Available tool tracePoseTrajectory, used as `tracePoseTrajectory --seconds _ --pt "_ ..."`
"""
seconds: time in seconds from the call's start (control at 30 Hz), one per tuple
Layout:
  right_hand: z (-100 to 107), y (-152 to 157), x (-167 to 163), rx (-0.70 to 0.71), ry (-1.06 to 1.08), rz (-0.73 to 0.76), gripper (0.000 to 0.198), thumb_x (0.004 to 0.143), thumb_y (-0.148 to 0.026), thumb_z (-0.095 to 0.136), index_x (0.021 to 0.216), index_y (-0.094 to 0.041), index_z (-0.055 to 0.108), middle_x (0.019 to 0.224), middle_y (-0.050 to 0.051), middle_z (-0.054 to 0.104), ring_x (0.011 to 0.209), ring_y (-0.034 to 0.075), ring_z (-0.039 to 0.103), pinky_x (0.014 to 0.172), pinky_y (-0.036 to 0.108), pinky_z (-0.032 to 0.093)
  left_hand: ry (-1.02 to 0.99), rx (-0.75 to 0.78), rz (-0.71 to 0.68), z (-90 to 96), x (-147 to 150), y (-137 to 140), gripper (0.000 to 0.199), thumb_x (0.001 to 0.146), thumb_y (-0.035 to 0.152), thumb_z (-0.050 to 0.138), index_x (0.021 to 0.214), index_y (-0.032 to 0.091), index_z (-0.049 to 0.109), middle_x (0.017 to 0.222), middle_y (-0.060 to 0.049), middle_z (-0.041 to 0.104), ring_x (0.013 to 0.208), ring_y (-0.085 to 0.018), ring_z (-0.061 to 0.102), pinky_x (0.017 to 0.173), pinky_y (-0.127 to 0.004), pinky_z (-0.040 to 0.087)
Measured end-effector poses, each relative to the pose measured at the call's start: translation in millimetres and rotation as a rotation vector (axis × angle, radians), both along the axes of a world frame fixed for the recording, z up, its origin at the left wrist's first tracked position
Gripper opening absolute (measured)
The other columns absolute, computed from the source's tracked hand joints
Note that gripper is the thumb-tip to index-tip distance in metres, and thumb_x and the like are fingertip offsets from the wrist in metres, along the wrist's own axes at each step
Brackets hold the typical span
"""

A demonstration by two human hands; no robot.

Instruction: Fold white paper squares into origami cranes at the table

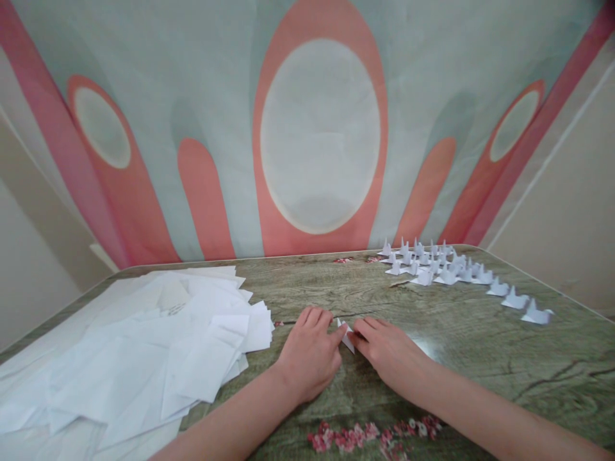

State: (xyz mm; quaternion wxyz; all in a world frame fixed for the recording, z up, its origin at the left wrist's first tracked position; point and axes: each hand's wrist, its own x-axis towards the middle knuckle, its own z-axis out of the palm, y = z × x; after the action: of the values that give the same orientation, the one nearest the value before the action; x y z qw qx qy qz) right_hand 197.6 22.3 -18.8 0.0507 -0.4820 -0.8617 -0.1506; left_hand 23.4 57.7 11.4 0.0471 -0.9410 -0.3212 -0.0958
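A small piece of folded white paper (348, 341) lies on the table in front of me, between my two hands. My left hand (311, 352) rests on the tabletop, with its thumb reaching across onto the paper's upper part. From the other side, my right hand (387, 351) has its thumb and fingers closed at the paper's right edge. Both hands partly cover the paper, so its full shape is hidden.
On the left spreads a big heap of loose white paper sheets (129, 358). Several folded white paper birds (446, 274) stand in rows at the back right of the wood-patterned table (307, 285). A patterned backdrop (319, 134) rises behind the table's far edge.
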Motion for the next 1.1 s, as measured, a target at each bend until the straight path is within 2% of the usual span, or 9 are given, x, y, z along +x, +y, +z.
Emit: tracePoseTrajectory --seconds 0.17,0.4,0.57,0.77,0.97,1.1 --pt "-0.6 0.2 -0.4 -0.008 -0.006 -0.002 0.012 0.082 -0.01 0.052 0.09 -0.013 0.061 0.083 0.006 0.057 0.076 0.02 0.052 0.064 0.033 0.04 -0.019 0.01 0.01 -4.8 0.7 -2.6 0.033 0.081 0.024 0.049 0.113 0.021 0.054 0.097 -0.007 0.052 0.098 -0.024 0.044 0.096 -0.044 0.028" --pt "-2.1 -0.7 0.5 -0.036 0.036 -0.013 0.013 0.084 -0.011 0.05 0.09 -0.015 0.061 0.084 0.005 0.057 0.078 0.02 0.052 0.065 0.033 0.04 -0.163 -0.08 0.072 -18.4 -3.3 7.5 0.029 0.085 0.027 0.047 0.114 0.021 0.051 0.1 -0.006 0.052 0.098 -0.022 0.045 0.089 -0.039 0.036" --pt "-11.1 -0.7 2.0 -0.01 0.152 -0.043 0.015 0.083 -0.011 0.051 0.091 -0.016 0.062 0.084 0.005 0.057 0.08 0.02 0.051 0.069 0.033 0.04 -0.258 -0.156 0.082 -25.4 -7.4 15.7 0.017 0.082 0.03 0.054 0.095 0.019 0.056 0.096 -0.005 0.052 0.095 -0.022 0.046 0.083 -0.037 0.039" --pt "-6.5 -1.0 2.9 0.014 0.377 -0.068 0.023 0.079 -0.006 0.05 0.093 -0.02 0.062 0.084 0.004 0.059 0.08 0.019 0.053 0.073 0.032 0.039 -0.271 -0.18 0.014 -26.7 -6.8 14.9 0.021 0.08 0.029 0.058 0.099 0.021 0.055 0.095 -0.004 0.053 0.094 -0.022 0.046 0.083 -0.037 0.039" --pt "-6.7 5.0 7.1 -0.01 0.57 -0.21 0.006 0.082 -0.023 0.054 0.085 -0.02 0.058 0.084 0.004 0.059 0.081 0.02 0.053 0.072 0.034 0.037 -0.309 -0.182 0.008 -27.4 -6.8 15.0 0.018 0.081 0.028 0.057 0.097 0.02 0.054 0.095 -0.004 0.053 0.094 -0.022 0.046 0.082 -0.037 0.039" --pt "-14.9 13.2 5.6 -0.043 0.606 -0.279 0.014 0.079 -0.034 0.058 0.079 -0.02 0.058 0.081 0.003 0.057 0.08 0.021 0.051 0.071 0.035 0.037 -0.33 -0.183 0.046 -28.2 -7.6 15.3 0.012 0.081 0.028 0.056 0.087 0.018 0.054 0.091 -0.005 0.053 0.091 -0.022 0.047 0.08 -0.037 0.039"
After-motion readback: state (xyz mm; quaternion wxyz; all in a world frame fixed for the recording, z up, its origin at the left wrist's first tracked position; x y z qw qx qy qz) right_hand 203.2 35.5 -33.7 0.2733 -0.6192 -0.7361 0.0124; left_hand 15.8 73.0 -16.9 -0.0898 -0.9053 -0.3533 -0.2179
